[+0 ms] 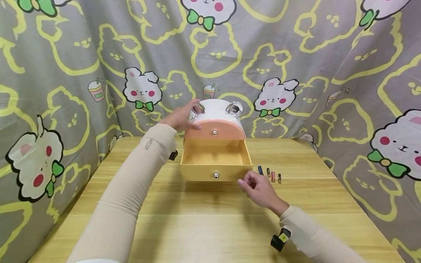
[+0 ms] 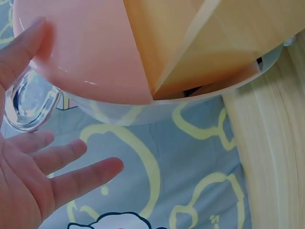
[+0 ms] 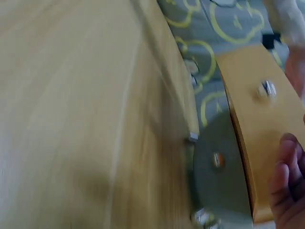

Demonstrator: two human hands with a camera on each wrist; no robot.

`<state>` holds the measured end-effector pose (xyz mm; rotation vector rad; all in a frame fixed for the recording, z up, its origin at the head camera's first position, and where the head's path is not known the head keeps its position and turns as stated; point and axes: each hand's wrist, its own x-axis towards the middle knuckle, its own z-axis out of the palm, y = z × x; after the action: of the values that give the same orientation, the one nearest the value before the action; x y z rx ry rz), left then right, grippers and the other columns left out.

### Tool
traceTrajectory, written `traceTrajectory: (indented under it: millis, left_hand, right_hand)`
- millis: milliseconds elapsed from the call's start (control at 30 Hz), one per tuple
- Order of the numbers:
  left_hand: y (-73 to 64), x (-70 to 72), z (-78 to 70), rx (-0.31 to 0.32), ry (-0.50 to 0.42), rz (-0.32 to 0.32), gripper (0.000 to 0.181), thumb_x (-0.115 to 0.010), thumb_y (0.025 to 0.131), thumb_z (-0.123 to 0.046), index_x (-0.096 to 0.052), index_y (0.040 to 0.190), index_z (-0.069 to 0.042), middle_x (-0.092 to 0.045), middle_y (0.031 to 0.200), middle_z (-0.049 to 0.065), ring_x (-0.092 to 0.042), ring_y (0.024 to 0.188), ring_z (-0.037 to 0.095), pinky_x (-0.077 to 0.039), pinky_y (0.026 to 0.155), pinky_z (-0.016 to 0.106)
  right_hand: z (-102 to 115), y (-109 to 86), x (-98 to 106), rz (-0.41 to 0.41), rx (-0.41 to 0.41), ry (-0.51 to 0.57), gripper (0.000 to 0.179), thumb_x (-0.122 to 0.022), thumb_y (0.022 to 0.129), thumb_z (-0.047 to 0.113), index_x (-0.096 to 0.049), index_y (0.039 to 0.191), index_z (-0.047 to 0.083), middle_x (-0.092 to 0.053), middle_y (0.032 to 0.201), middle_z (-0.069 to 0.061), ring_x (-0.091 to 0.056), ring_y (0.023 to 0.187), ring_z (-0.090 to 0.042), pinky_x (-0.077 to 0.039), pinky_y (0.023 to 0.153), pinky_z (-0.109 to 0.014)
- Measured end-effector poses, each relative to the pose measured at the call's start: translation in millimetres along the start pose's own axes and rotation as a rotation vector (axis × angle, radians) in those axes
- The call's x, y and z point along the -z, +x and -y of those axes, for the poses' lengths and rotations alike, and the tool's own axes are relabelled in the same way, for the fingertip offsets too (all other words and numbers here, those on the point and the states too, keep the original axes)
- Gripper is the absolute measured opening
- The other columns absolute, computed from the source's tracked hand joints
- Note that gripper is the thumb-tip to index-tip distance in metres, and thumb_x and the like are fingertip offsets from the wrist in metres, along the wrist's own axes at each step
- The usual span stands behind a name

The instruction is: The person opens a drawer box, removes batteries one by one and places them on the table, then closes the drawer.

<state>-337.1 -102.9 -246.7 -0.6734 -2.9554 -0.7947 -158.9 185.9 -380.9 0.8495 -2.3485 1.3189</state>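
A small white drawer cabinet [image 1: 215,107] with shiny silver ears stands at the table's back. Its pink top drawer [image 1: 205,128] is closed, and the yellow drawer [image 1: 198,173] below is pulled out with a bare floor. My left hand [image 1: 179,117] is at the cabinet's upper left; in the left wrist view its thumb lies over the pink front while the other fingers spread beside the silver ear [image 2: 32,98]. Near the yellow drawer's front right corner is my right hand [image 1: 261,190], its fingers loosely bent and holding nothing. A grey-green lower drawer front [image 3: 214,183] shows in the right wrist view.
Several small batteries [image 1: 273,176] lie on the wooden table [image 1: 210,226] just right of the yellow drawer. A patterned curtain [image 1: 217,47] hangs close behind the table and along both sides.
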Motion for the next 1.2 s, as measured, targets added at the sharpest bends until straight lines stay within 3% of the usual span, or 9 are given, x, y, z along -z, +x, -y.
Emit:
traceTrajectory:
  millis: [67, 133, 233, 300, 333, 500, 767, 1000, 1200]
  left_hand:
    - [1.3, -0.7, -0.6, -0.026, 0.009, -0.018, 0.099, -0.085, 0.075, -0.027, -0.023, 0.152, -0.019, -0.046, 0.129, -0.003, -0.046, 0.119, 0.026, -0.033, 0.107, 0.045]
    - [2.5, -0.8, -1.8, -0.04, 0.03, -0.03, 0.1, -0.086, 0.074, -0.026, -0.024, 0.152, -0.016, -0.037, 0.143, 0.006, -0.041, 0.127, 0.028, -0.03, 0.109, 0.046]
    - [4.3, -0.3, -3.9, -0.037, 0.063, -0.037, 0.103, -0.087, 0.073, -0.026, -0.023, 0.153, -0.015, -0.015, 0.158, 0.014, -0.026, 0.14, 0.034, -0.023, 0.113, 0.049]
    - [4.5, 0.8, -5.3, -0.035, 0.076, -0.038, 0.105, -0.087, 0.073, -0.026, -0.021, 0.154, -0.015, -0.006, 0.161, 0.013, -0.016, 0.144, 0.034, -0.018, 0.114, 0.05]
    - [4.6, 1.3, -5.8, -0.033, 0.073, -0.039, 0.105, -0.087, 0.073, -0.025, -0.021, 0.154, -0.014, -0.008, 0.161, 0.012, -0.015, 0.144, 0.033, -0.018, 0.114, 0.049]
    - [4.4, 2.8, -6.6, -0.021, 0.062, -0.055, 0.104, -0.088, 0.072, -0.022, -0.023, 0.153, -0.011, -0.024, 0.157, 0.009, -0.024, 0.142, 0.029, -0.022, 0.114, 0.045]
    - [4.8, -0.4, -5.3, -0.013, 0.049, -0.065, 0.105, -0.089, 0.069, -0.024, -0.025, 0.152, -0.013, -0.029, 0.155, 0.01, -0.027, 0.14, 0.03, -0.024, 0.113, 0.048]
    - [5.1, -2.6, -3.4, 0.016, -0.001, -0.084, 0.105, -0.089, 0.069, -0.021, -0.026, 0.152, -0.016, -0.027, 0.156, 0.008, -0.026, 0.141, 0.029, -0.023, 0.113, 0.048]
    - [2.8, -4.5, -4.2, 0.036, -0.026, -0.052, 0.107, -0.087, 0.072, -0.019, -0.019, 0.155, -0.024, -0.018, 0.158, 0.01, -0.024, 0.141, 0.033, -0.025, 0.111, 0.053]
  right_hand:
    - [-10, 0.3, -12, -0.018, 0.142, -0.041, 0.018, -0.065, 0.086, -0.005, -0.052, 0.08, 0.006, -0.053, 0.061, 0.002, -0.044, 0.05, 0.0, -0.039, 0.042, -0.017]
    - [-22, 1.6, -24, -0.046, 0.262, -0.094, 0.015, -0.067, 0.085, -0.002, -0.053, 0.087, 0.004, -0.054, 0.064, 0.005, -0.046, 0.052, 0.0, -0.04, 0.043, -0.014]
    - [-34, 5.5, -38, -0.065, 0.345, -0.16, 0.019, -0.068, 0.085, 0.005, -0.053, 0.096, 0.001, -0.055, 0.068, 0.005, -0.048, 0.054, 0.0, -0.041, 0.046, -0.011]
    - [-32, 9.8, -45, -0.071, 0.353, -0.185, 0.024, -0.069, 0.085, 0.007, -0.052, 0.1, -0.001, -0.056, 0.068, 0.004, -0.049, 0.055, 0.0, -0.041, 0.047, -0.011]
    - [-31, 11.9, -48, -0.072, 0.354, -0.195, 0.026, -0.07, 0.085, 0.008, -0.051, 0.101, -0.001, -0.057, 0.068, 0.004, -0.049, 0.055, 0.0, -0.041, 0.048, -0.011]
    - [-28, 20.9, -61, -0.07, 0.369, -0.215, 0.028, -0.071, 0.085, 0.006, -0.051, 0.104, -0.001, -0.06, 0.067, 0.003, -0.05, 0.054, 0.0, -0.041, 0.047, -0.01]
    - [-32, 28.3, -74, -0.158, 0.387, -0.239, 0.024, -0.071, 0.084, 0.005, -0.054, 0.1, 0.0, -0.064, 0.071, -0.001, -0.057, 0.056, -0.003, -0.045, 0.05, -0.009]
    - [-33, 31.9, -80, -0.195, 0.435, -0.309, 0.021, -0.071, 0.087, 0.013, -0.056, 0.096, 0.001, -0.062, 0.069, 0.001, -0.057, 0.055, -0.003, -0.045, 0.05, -0.011]
    - [-32, 33.5, -82, -0.206, 0.435, -0.32, 0.019, -0.063, 0.093, 0.018, -0.056, 0.094, 0.002, -0.059, 0.066, 0.002, -0.054, 0.053, -0.002, -0.044, 0.048, -0.01]
